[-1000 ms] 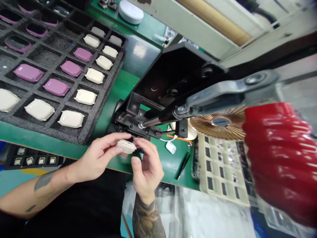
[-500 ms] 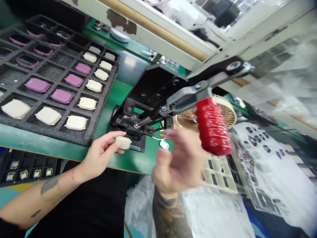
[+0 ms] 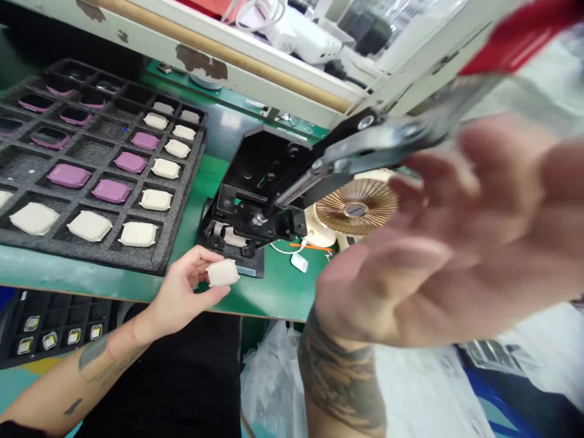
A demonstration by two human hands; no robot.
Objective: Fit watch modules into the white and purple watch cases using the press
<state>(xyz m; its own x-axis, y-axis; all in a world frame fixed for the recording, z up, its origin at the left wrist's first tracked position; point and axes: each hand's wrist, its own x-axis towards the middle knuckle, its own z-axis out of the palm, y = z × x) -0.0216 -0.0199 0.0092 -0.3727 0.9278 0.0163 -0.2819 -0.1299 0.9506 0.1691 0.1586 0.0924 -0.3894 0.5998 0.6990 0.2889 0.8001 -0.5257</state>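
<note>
A small cream-coloured device casing (image 3: 222, 273) is in my left hand (image 3: 186, 288), its fingers at the casing's back edge and the thumb below. Just beyond, a black toggle press (image 3: 269, 161) stands on the bench, and a second cream piece (image 3: 235, 237) shows in its fixture. The press lever is up, with its red grip (image 3: 515, 39) at the top right, partly out of frame. My right hand (image 3: 424, 243), blurred by motion, is raised close beneath the lever, palm turned up and fingers apart. It holds nothing that I can see.
At left lies a black foam tray (image 3: 182, 207) of cream and purple casings. A gold desk fan (image 3: 353, 207) stands behind the press, with a small clear-white part (image 3: 299, 262) in front. A shelf edge (image 3: 274, 76) crosses above. Below left is another tray (image 3: 68, 313).
The lever has swung up and to the right, opening the press. My right hand has risen toward it. The casing in my left hand has tilted slightly, and the piece in the fixture is now visible.
</note>
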